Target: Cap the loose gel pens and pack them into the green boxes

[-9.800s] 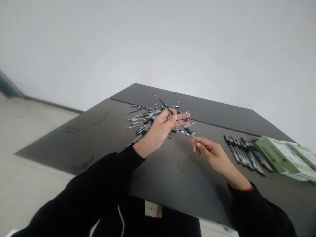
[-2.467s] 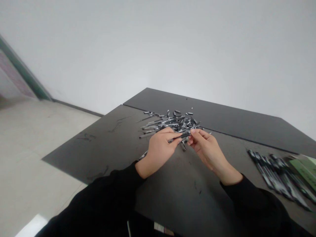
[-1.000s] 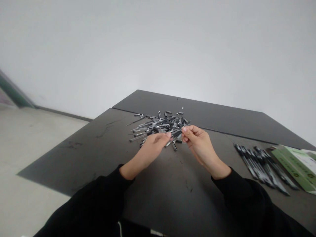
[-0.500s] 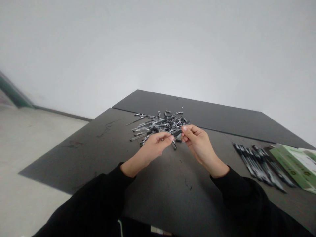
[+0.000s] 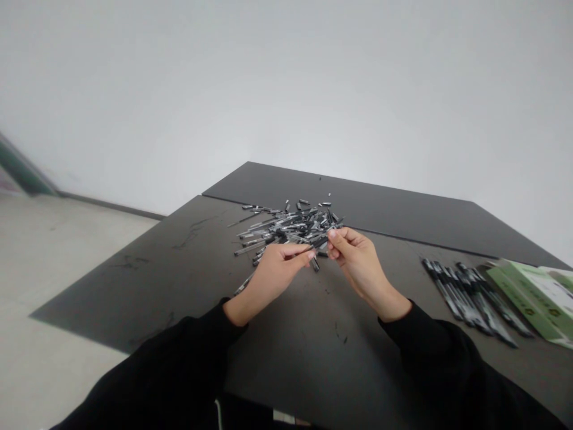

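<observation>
In front of me a loose heap of black and clear pens and pen parts (image 5: 290,224) lies on the dark table (image 5: 286,334). My left hand (image 5: 282,266) is closed at the near edge of the heap, thumb and forefinger pinching a thin dark pen part (image 5: 311,247). Close by on the right, my right hand (image 5: 356,257) is closed too, its fingertips pinched together; whatever they hold is too small to make out. A clear pen barrel (image 5: 244,285) shows beside my left wrist; its other end is hidden, and I cannot tell whether it is held.
To the right lies a row of assembled-looking pens (image 5: 465,298) next to a green and white box (image 5: 532,298). Small loose caps (image 5: 326,204) are scattered behind the heap. A seam crosses the table, and a white wall (image 5: 286,77) stands behind it.
The pen barrel beside my left wrist has come into view. A dark tip now shows at my left fingertips. My right hand has hardly moved, and the heap looks the same.
</observation>
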The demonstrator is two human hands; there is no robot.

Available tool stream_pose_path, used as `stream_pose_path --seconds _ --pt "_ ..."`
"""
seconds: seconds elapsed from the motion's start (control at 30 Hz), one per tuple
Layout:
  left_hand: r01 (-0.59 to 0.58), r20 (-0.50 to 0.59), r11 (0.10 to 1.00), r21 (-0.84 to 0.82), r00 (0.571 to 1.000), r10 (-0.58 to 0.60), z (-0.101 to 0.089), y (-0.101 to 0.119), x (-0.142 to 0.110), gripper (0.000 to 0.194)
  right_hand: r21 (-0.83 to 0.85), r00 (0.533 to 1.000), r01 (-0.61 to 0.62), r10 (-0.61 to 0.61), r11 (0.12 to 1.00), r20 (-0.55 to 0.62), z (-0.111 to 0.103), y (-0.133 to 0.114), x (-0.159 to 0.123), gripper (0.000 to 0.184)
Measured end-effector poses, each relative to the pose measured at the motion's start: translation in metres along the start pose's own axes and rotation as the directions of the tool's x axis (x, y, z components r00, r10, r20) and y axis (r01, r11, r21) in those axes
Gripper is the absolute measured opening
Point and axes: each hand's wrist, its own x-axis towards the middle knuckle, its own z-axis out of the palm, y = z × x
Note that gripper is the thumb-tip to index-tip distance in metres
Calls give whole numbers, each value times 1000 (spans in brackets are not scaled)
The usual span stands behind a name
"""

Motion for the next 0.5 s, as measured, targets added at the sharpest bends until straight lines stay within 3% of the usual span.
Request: stream_pose_path --seconds 0.17,0.4,0.5 --pt "243 65 925 -291 970 -234 3 -7 4 41 -5 1000 8 -8 1000 -8 2 1 -1 40" --pt "182 1 945 -273 982 -189 -1 -5 6 33 30 1000 -3 3 1000 15 3 -1 -2 40" --pt "293 131 887 -355 956 -263 -2 0 4 37 13 1000 3 -3 1000 8 3 -2 -3 38"
